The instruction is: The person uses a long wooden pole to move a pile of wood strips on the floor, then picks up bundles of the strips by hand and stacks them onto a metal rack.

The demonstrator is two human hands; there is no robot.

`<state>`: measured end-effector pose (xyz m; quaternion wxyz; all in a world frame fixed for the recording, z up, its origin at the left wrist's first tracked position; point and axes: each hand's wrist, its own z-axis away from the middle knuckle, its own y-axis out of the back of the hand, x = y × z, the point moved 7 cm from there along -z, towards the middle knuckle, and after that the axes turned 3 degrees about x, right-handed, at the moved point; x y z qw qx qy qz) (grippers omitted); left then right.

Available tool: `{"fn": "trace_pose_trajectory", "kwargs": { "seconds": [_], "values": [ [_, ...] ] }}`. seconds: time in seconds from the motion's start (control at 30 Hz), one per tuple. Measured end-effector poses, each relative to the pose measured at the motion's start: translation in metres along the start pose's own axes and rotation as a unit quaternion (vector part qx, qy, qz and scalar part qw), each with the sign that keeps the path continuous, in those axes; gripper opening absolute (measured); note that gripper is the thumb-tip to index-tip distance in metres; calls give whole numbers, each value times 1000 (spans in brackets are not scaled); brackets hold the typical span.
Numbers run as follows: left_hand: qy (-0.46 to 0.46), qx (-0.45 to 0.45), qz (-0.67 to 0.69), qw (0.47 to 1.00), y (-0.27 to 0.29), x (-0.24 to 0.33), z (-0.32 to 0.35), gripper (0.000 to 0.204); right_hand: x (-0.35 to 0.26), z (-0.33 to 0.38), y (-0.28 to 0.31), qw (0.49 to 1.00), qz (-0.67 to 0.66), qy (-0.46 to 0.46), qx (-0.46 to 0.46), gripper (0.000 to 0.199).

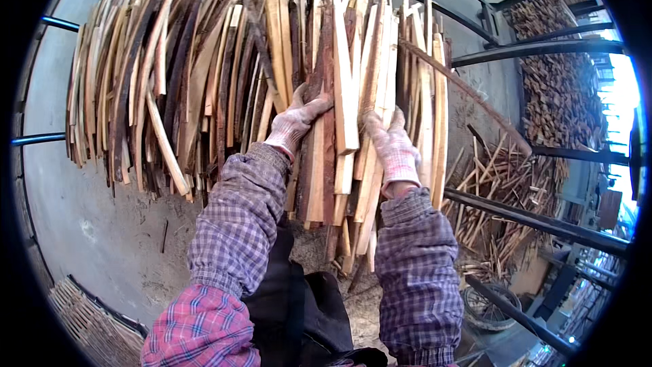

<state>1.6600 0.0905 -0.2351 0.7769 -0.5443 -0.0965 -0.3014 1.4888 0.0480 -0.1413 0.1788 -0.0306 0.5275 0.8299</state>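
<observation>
A long heap of rough wood strips (224, 61), some with dark bark, lies across a metal frame in front of me. Both my hands wear pale, dirty work gloves. My left hand (299, 119) grips the left side of a bundle of wood strips (345, 88), its thumb over the top. On the bundle's right side, my right hand (392, 144) is closed around the strips. Several strips of the bundle reach nearer to me than the rest. The fingertips of both hands are partly hidden among the wood.
Dark metal bars (543, 224) run off to the right. Beyond them lie loose scrap sticks (499, 211) and a large stack of cut wood (553, 81). A wheel (490, 306) stands at the lower right. Slatted wood (95, 319) is at the lower left.
</observation>
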Motion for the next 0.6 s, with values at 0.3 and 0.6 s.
{"fn": "trace_pose_trajectory", "kwargs": {
  "seconds": [0.3,0.6],
  "values": [
    [6,187,-225,956,14,30,3,73,-3,10,8,995,48,-63,-61,90],
    [-158,-127,-154,967,-37,47,-6,74,68,114,34,973,-189,69,117,97]
  ]
}}
